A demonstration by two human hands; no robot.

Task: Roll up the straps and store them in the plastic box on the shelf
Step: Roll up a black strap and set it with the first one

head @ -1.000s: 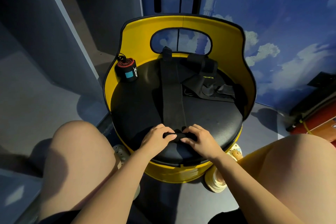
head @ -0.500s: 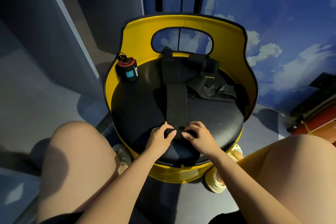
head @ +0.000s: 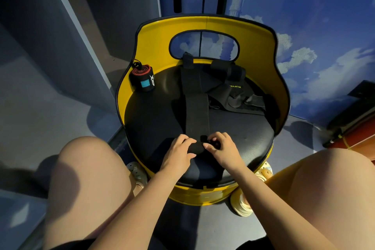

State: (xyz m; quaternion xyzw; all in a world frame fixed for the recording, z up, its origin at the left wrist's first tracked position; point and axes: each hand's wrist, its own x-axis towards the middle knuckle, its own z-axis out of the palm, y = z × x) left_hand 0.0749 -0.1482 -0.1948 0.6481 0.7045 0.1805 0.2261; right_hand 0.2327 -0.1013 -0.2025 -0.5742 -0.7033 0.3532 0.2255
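A long black strap [head: 196,105] lies stretched along the black round seat [head: 158,115] of a yellow chair. Its near end is a small roll. My left hand [head: 179,153] and my right hand [head: 222,149] both grip that roll with curled fingers, side by side at the front of the seat. A finished roll with a red and black spiral and a blue patch [head: 142,78] stands upright at the seat's back left. Several black straps [head: 233,93] lie in a loose heap at the back right. No plastic box or shelf is in view.
The chair's yellow backrest [head: 261,50] curves round the seat's far side. My bare knees flank the chair left and right, with sandalled feet on the grey floor beneath. A red and black object [head: 357,128] sits at the right edge against the blue sky-painted wall.
Both hands have moved slightly forward along the strap, and the roll at its near end has grown a little. The flat length of strap looks shorter.
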